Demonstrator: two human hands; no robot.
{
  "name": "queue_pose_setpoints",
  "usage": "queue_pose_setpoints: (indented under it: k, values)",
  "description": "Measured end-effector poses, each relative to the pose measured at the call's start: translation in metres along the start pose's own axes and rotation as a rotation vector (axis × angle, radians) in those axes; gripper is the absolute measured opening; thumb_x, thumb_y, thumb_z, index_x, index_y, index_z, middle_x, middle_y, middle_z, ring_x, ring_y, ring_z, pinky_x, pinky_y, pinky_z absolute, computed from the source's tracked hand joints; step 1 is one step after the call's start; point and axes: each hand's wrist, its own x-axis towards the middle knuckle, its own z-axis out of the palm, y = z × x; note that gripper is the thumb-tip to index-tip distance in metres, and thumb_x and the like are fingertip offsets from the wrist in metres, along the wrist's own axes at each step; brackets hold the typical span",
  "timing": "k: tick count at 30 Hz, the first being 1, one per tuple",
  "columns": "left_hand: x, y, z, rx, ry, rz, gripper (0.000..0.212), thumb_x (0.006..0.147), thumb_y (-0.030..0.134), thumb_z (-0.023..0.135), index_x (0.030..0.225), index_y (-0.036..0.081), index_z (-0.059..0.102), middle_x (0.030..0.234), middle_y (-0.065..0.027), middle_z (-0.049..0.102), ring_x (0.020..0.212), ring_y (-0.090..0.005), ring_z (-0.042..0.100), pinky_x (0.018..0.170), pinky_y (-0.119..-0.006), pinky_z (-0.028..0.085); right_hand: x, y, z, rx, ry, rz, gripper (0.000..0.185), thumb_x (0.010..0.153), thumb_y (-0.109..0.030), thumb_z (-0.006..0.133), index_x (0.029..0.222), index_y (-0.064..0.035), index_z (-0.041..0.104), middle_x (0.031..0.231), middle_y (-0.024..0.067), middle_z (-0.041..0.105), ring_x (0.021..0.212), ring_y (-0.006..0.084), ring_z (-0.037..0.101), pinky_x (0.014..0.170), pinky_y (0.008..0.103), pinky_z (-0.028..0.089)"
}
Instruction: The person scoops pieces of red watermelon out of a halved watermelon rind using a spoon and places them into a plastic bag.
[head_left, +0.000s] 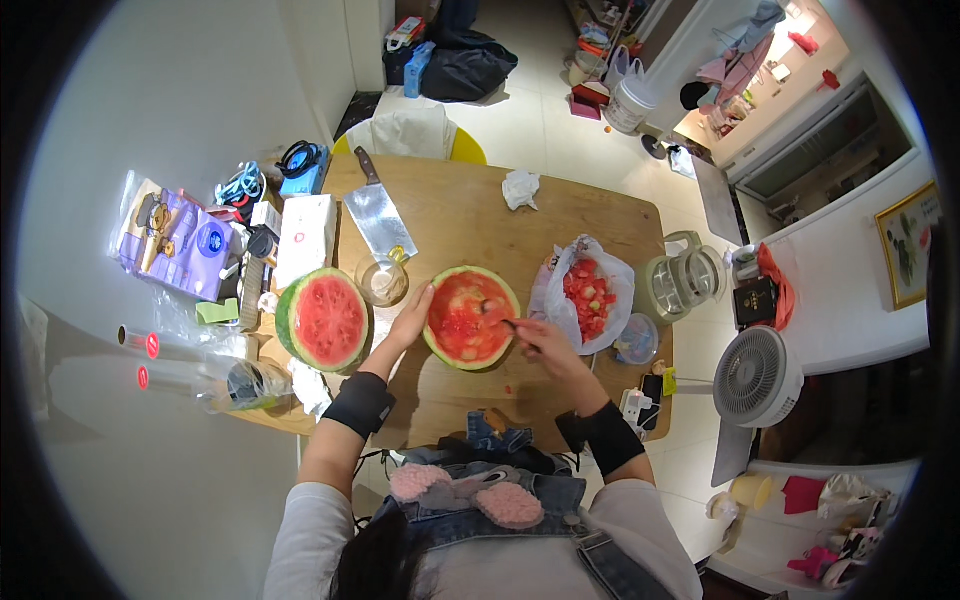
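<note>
A partly hollowed watermelon half (471, 319) lies cut side up on the wooden table in front of me. My left hand (412, 311) rests against its left rim, steadying the rind with nothing gripped. In my right hand (546, 343) is a spoon (511, 325) with a dark handle, its bowl reaching into the red flesh. A second watermelon half (328, 321), its cut face whole, sits left of my left hand. To the right, a white plastic bag (621, 277) stands open, and scooped watermelon pieces (591, 296) fill its middle.
A cleaver (379, 217) lies behind a glass cup (384, 280). At the right stand a glass pitcher (679, 281), a clear plastic tub (637, 337) and a power strip (636, 409). Crumpled tissue (520, 189) lies toward the far edge. Tissue packs (176, 240) and boxes crowd the left.
</note>
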Motion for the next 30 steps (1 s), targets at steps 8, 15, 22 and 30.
queue_pose_setpoints:
  k: [8, 15, 22, 30]
  values:
    - [0.012, -0.043, -0.023, -0.340, -0.008, -0.150, 0.064, 0.089, 0.049, 0.026, 0.131, 0.001, 0.024, 0.136, -0.0118, 0.025, 0.126, -0.0197, 0.022, 0.102, -0.027, 0.016, -0.029, -0.008, -0.121, -0.172, 0.537, -0.179, 0.025, 0.082, -0.015, 0.056, 0.104, -0.0045, 0.057, 0.074, -0.0013, 0.059, 0.055, 0.0047, 0.048, 0.046, 0.0183, 0.036]
    - [0.003, -0.055, -0.021, -0.419, 0.001, -0.161, 0.070, 0.087, 0.054, 0.025, 0.133, 0.002, 0.019, 0.137, -0.0104, 0.022, 0.126, -0.0193, 0.020, 0.102, -0.029, 0.017, -0.021, -0.015, -0.142, -0.635, 0.736, -0.264, 0.021, 0.079, -0.012, 0.055, 0.099, -0.0066, 0.061, 0.074, 0.0051, 0.061, 0.058, 0.0134, 0.054, 0.051, 0.0257, 0.043]
    - [-0.001, -0.055, -0.019, -0.412, 0.003, -0.126, 0.072, 0.086, 0.055, 0.024, 0.134, 0.003, 0.014, 0.139, -0.0091, 0.017, 0.126, -0.0181, 0.019, 0.103, -0.029, 0.017, -0.030, -0.042, -0.111, -1.444, 0.768, -0.526, 0.022, 0.073, -0.006, 0.053, 0.094, -0.0083, 0.061, 0.091, 0.0105, 0.059, 0.079, 0.0296, 0.056, 0.069, 0.0363, 0.045]
    - [0.009, -0.030, -0.004, -0.212, 0.017, -0.027, 0.065, 0.088, 0.049, 0.029, 0.129, 0.000, 0.027, 0.133, -0.0137, 0.031, 0.124, -0.0214, 0.027, 0.101, -0.027, 0.018, -0.022, -0.057, -0.020, -1.220, 0.537, -0.817, 0.022, 0.078, -0.010, 0.052, 0.099, -0.0062, 0.056, 0.087, 0.0117, 0.058, 0.080, 0.0280, 0.056, 0.067, 0.0339, 0.045]
